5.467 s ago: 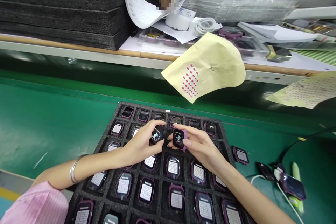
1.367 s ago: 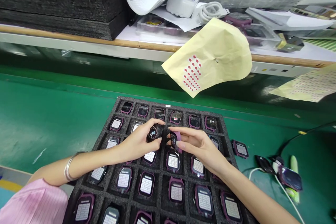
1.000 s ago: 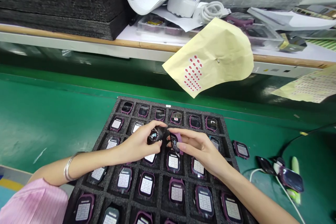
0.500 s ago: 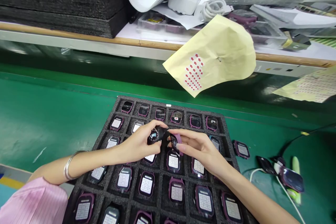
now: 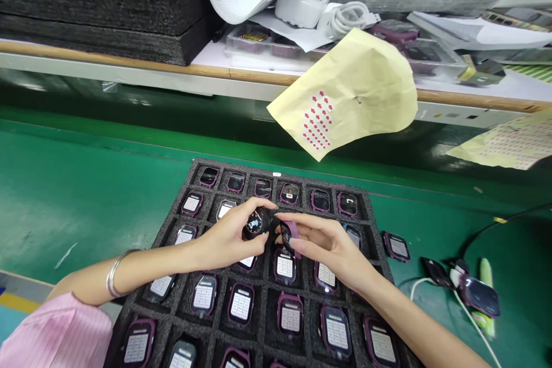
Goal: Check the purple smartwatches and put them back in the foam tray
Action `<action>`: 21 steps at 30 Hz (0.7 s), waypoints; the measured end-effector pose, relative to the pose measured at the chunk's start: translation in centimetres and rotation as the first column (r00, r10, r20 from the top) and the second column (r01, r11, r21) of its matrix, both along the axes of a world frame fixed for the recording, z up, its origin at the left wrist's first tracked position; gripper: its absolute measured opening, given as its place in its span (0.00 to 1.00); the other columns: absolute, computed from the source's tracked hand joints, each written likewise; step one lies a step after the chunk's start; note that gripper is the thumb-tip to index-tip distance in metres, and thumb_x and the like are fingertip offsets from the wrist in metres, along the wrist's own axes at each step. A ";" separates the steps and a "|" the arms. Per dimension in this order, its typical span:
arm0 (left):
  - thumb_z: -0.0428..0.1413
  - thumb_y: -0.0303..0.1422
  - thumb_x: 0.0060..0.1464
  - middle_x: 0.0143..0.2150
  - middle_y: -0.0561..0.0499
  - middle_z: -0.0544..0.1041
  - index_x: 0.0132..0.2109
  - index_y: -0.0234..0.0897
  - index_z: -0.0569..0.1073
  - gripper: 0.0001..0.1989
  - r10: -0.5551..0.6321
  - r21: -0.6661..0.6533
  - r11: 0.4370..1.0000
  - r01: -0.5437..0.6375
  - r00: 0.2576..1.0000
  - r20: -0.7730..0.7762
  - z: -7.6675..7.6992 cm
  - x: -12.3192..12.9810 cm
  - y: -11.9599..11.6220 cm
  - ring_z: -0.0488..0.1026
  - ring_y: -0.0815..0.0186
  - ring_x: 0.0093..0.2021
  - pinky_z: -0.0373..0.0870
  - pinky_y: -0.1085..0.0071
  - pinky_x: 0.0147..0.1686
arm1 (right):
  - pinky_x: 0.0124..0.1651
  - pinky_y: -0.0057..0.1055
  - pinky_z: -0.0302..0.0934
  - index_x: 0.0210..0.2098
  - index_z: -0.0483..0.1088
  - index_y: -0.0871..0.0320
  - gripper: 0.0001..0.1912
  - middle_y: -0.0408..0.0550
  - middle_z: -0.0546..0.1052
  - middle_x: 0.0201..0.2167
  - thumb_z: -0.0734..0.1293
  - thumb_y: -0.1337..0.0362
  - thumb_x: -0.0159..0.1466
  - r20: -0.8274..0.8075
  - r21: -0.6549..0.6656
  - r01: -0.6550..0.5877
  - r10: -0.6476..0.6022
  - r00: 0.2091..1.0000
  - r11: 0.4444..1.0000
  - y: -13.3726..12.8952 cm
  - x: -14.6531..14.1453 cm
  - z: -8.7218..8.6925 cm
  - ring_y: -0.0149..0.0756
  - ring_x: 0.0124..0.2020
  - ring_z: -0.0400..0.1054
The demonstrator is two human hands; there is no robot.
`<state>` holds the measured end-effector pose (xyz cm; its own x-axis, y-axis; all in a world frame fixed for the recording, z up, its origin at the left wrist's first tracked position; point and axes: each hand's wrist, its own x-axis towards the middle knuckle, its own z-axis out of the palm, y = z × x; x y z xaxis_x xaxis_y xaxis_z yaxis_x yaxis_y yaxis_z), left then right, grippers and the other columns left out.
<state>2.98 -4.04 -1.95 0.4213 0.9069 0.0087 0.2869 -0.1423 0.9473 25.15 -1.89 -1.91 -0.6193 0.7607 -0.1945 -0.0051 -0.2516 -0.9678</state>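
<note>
Over the middle of a black foam tray (image 5: 276, 293), my left hand (image 5: 233, 233) is closed around a black round-faced smartwatch (image 5: 255, 222) with a lit dial. Close beside it, my right hand (image 5: 325, 238) pinches a purple smartwatch case (image 5: 294, 237) by its edges, tilted on its side. The two watches are nearly together; whether they touch I cannot tell. Below my hands, square watch cases, such as a purple one (image 5: 241, 302), lie face up in the tray's compartments, several showing white tables on their screens. My forearms hide some compartments.
A loose purple watch (image 5: 397, 246) lies right of the tray on the green table (image 5: 77, 190). Beyond it are cables and another watch (image 5: 479, 294) by a green marker-like object (image 5: 485, 270). A yellow paper (image 5: 357, 92) hangs from the shelf, near stacked black foam (image 5: 95, 11).
The dial of the round watch has turned slightly more toward me. Both hands keep their hold and have barely moved.
</note>
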 end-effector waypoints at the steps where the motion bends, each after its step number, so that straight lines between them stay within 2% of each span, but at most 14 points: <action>1: 0.53 0.28 0.54 0.48 0.49 0.72 0.54 0.39 0.62 0.20 0.000 -0.001 1.000 0.000 1.000 0.000 0.0 0.0 0.0 0.69 0.62 0.47 0.66 0.68 0.46 | 0.49 0.32 0.66 0.51 0.73 0.51 0.17 0.47 0.78 0.44 0.71 0.64 0.62 -0.002 0.003 0.004 -0.004 1.000 1.000 0.0 0.0 0.0 0.39 0.47 0.72; 5: 0.54 0.28 0.55 0.48 0.49 0.72 0.53 0.39 0.63 0.18 0.012 -0.010 1.000 -0.012 1.000 0.025 0.2 -0.1 -0.1 0.70 0.62 0.47 0.66 0.69 0.46 | 0.49 0.28 0.65 0.50 0.73 0.50 0.16 0.46 0.78 0.44 0.70 0.65 0.63 -0.032 0.011 0.012 -0.011 0.999 1.000 0.0 0.1 0.3 0.36 0.46 0.73; 10: 0.53 0.27 0.56 0.44 0.51 0.73 0.55 0.41 0.61 0.20 0.017 -0.013 1.000 -0.017 0.998 0.067 1.0 -0.2 -0.4 0.70 0.65 0.43 0.67 0.72 0.41 | 0.49 0.26 0.65 0.51 0.73 0.50 0.17 0.46 0.78 0.45 0.70 0.66 0.63 -0.103 0.030 -0.015 0.018 0.995 0.999 -0.1 0.5 1.1 0.36 0.47 0.73; 14: 0.54 0.27 0.55 0.46 0.51 0.72 0.52 0.40 0.63 0.17 0.030 0.017 0.999 -0.031 0.999 0.038 1.2 -0.2 -0.4 0.70 0.64 0.45 0.66 0.70 0.44 | 0.47 0.27 0.66 0.51 0.73 0.51 0.16 0.46 0.79 0.43 0.70 0.66 0.63 -0.082 0.002 -0.015 0.015 0.997 1.000 -0.2 0.6 1.3 0.37 0.46 0.73; 18: 0.54 0.31 0.56 0.46 0.49 0.72 0.55 0.40 0.60 0.20 0.057 -0.138 0.990 -0.040 0.991 0.117 0.4 0.0 0.0 0.70 0.63 0.43 0.68 0.68 0.42 | 0.45 0.30 0.68 0.52 0.72 0.53 0.17 0.49 0.78 0.45 0.70 0.66 0.63 -0.052 -0.034 0.010 -0.012 0.999 0.999 -0.1 0.3 1.0 0.39 0.45 0.74; 21: 0.55 0.30 0.54 0.46 0.49 0.70 0.57 0.41 0.58 0.24 0.079 -0.282 0.959 -0.007 0.966 0.244 -0.3 0.1 0.4 0.71 0.65 0.40 0.70 0.69 0.37 | 0.48 0.40 0.68 0.56 0.69 0.54 0.20 0.52 0.77 0.47 0.69 0.64 0.64 -0.090 -0.169 0.019 -0.034 0.995 0.985 0.2 0.0 0.8 0.44 0.46 0.73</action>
<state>3.06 -3.68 -2.23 0.3989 0.9055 -0.1445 0.0350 0.1424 0.9892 25.15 -1.70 -1.10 -0.6205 0.7386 -0.2637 -0.1009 -0.4087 -0.9071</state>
